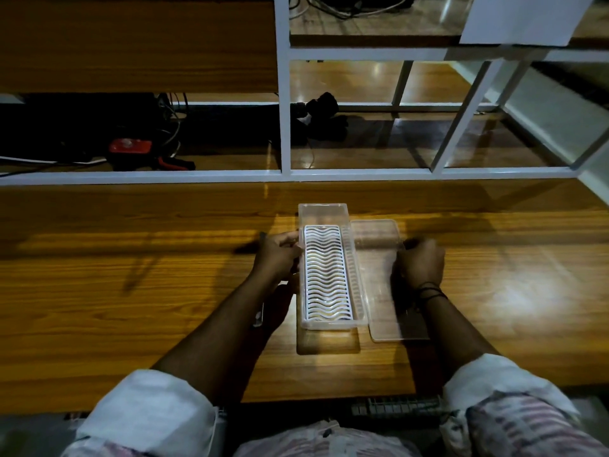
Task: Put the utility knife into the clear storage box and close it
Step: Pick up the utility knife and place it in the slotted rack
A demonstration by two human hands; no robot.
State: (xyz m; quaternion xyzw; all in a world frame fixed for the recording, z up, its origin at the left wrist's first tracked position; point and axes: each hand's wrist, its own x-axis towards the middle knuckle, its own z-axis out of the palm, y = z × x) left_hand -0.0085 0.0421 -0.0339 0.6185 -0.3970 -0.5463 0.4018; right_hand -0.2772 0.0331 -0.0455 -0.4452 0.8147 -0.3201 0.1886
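Dim wooden tabletop (pixel 131 258): my left hand (pixel 278 255) is gripping the light, slippery clear box (pixel 359 275); right hand (pixel 420 262), fingers curled, is lifting its thin lid (pixel 379 311) edgewise.

I held both arms stretched forward, sleeves rolled; my left hand (pixel 278 250) curled with fingers bent, my right hand (pixel 420 260) knuckles-up, fingers closed.

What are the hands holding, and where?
Left hand grips the clear box's left rim. Right hand holds the lid's right edge.
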